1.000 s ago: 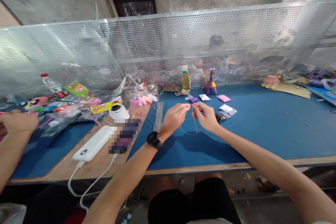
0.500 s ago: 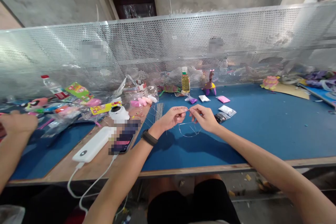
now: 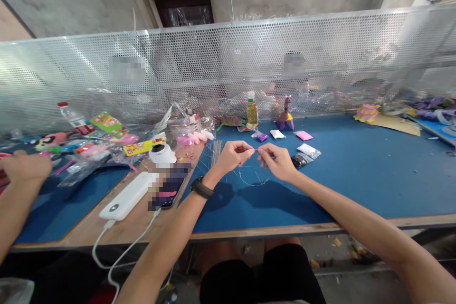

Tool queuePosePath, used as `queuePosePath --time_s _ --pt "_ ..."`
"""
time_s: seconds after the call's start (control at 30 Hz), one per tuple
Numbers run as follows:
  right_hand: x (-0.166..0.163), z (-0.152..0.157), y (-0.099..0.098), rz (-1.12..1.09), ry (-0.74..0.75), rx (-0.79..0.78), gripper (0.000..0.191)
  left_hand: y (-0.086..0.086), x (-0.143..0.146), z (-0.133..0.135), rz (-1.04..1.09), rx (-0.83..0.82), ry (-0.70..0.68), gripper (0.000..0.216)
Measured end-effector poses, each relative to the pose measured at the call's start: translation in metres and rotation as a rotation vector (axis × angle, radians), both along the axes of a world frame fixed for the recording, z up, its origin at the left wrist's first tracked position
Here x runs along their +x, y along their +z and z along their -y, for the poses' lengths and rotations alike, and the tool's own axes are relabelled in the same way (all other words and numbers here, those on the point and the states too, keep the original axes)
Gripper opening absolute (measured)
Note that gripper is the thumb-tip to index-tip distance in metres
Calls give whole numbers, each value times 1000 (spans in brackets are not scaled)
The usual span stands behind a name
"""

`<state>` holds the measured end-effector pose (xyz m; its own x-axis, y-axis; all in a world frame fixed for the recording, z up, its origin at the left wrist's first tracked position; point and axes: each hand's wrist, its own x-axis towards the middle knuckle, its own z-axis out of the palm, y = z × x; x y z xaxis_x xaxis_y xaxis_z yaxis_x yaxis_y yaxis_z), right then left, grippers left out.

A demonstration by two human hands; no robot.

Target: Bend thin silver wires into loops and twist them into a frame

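Observation:
Above the blue mat [image 3: 356, 175], my left hand [image 3: 235, 156] and my right hand [image 3: 275, 159] pinch a thin wire [image 3: 253, 184] between thumbs and fingertips, the two pinches nearly touching. A curved loop of the wire hangs below my fingers. A bundle of straight wires [image 3: 215, 151] lies just left of my left hand. Beyond the hands lie small packets: purple [image 3: 262, 137], white [image 3: 277, 134] and pink [image 3: 304, 136]. Right of my right hand are another white packet [image 3: 309, 150] and a black packet [image 3: 300, 159].
A bottle of yellow liquid [image 3: 251, 110] and a brown-and-purple figure [image 3: 285, 115] stand by the perforated metal screen [image 3: 213, 66]. A white power bank [image 3: 128, 197] and a phone [image 3: 169, 187] lie left, with a cable. Another person's hand [image 3: 26, 167] works among bags at far left.
Both hands stay at the same place with fingertips close together. The hanging wire loop has swung slightly left and its shape has shifted.

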<state>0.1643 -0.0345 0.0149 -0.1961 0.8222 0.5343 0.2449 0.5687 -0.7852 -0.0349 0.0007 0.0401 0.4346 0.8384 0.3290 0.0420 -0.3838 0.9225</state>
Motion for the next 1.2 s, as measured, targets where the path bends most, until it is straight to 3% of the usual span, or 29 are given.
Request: queuePosePath --time_s 0.13,0.3,0.47,0.73,0.97,1.2 --pt "0 1 2 -28 10 -1 34 1 3 3 55 -5 2 32" --pt "1 0 1 -73 26 -16 35 2 5 4 155 -264 -136 41" --pt "1 1 1 -63 20 -13 36 3 4 5 201 -481 -261 37" --pt "1 0 2 -88 -32 21 36 -4 10 5 352 -531 -297 39" --pt "3 3 -1 -23 -88 66 33 -10 16 8 240 -400 -247 44" --pt "7 1 -3 47 -149 150 33 -6 18 9 40 -45 -39 37"
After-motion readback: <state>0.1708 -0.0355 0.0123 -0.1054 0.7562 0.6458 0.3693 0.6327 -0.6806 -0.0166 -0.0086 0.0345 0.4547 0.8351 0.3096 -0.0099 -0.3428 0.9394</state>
